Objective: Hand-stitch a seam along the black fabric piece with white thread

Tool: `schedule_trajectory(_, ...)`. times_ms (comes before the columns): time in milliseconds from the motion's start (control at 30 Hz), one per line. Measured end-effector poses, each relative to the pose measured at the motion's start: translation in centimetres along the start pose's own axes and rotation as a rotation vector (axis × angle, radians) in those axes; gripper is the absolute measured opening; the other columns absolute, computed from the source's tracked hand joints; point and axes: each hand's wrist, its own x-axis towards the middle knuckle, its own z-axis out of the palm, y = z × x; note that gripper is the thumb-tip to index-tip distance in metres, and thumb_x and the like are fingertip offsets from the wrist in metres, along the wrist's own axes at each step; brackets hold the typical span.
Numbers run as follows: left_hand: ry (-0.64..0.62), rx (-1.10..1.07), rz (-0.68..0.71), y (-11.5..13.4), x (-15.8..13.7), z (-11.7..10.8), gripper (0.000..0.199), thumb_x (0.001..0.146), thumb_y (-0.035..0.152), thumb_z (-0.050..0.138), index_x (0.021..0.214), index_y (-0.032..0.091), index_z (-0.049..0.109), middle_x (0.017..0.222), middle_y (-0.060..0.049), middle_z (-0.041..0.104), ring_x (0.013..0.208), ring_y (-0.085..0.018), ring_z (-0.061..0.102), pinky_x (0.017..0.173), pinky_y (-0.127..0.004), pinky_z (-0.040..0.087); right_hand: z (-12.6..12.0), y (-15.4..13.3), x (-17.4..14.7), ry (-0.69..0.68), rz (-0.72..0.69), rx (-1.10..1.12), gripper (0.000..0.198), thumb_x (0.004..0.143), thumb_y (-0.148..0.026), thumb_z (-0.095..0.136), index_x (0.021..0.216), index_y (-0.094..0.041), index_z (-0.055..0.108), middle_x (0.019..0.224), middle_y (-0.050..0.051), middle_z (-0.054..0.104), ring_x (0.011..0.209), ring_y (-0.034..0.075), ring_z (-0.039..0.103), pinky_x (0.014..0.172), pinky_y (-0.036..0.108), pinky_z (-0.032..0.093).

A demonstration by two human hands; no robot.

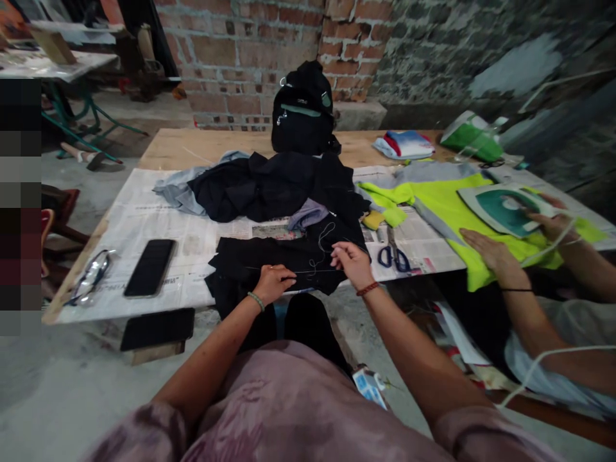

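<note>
A length of pale thread (pixel 315 272) runs nearly straight between my two hands, low over a black cloth (pixel 255 251) at the table's front edge. My left hand (pixel 275 282) is closed in a pinch at the thread's left end. To the right, my right hand (pixel 351 262) has its thumb and fingers pinched together at the other end. A loose loop of the thread curls up over the dark fabric between them. Whether a needle is in either hand is too small to tell. Blue-handled scissors (pixel 393 255) lie just right of my right hand.
Dark and grey garments (pixel 269 186) are heaped behind the cloth, with a black backpack (pixel 303 119) beyond. A phone (pixel 150 268) and glasses (pixel 91 276) lie at the left on newspaper. At right, another person's hands move an iron (pixel 505 208) on a yellow garment (pixel 440 202).
</note>
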Motion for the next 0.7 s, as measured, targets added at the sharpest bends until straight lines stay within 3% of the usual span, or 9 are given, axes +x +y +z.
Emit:
schedule_trajectory(200, 0.012, -0.031, 0.004, -0.7, -0.3, 0.4, 0.013, 0.073, 0.026, 0.059, 0.083, 0.025, 0.067, 0.080, 0.001, 0.066, 0.077, -0.013, 0.057, 0.088, -0.035, 0.028, -5.0, -8.5, 3.7, 0.035, -0.111, 0.206, 0.016, 0.072, -0.029, 0.057, 0.083, -0.017, 0.055, 0.060, -0.004, 0.055, 0.044, 0.006, 0.052, 0.037, 0.017, 0.039)
schedule_trajectory(400, 0.012, -0.025, 0.004, -0.6, -0.3, 0.1, 0.016, 0.072, 0.027, 0.060, 0.087, 0.026, 0.065, 0.079, 0.002, 0.065, 0.073, -0.012, 0.056, 0.084, -0.033, 0.029, -8.7, -14.7, 7.9, 0.137, -0.268, 0.271, 0.003, 0.077, -0.016, 0.052, 0.079, -0.017, 0.051, 0.055, -0.006, 0.054, 0.039, 0.005, 0.051, 0.036, 0.017, 0.037)
schedule_trajectory(700, -0.030, -0.007, 0.041, -1.1, -0.3, 0.1, 0.013, 0.072, 0.029, 0.060, 0.082, 0.024, 0.066, 0.082, 0.000, 0.066, 0.079, -0.013, 0.057, 0.086, -0.033, 0.027, -12.5, -21.9, 11.6, 0.148, -0.451, 0.368, 0.026, 0.079, -0.005, 0.031, 0.072, -0.019, 0.052, 0.049, -0.010, 0.055, 0.040, 0.003, 0.052, 0.043, 0.018, 0.030)
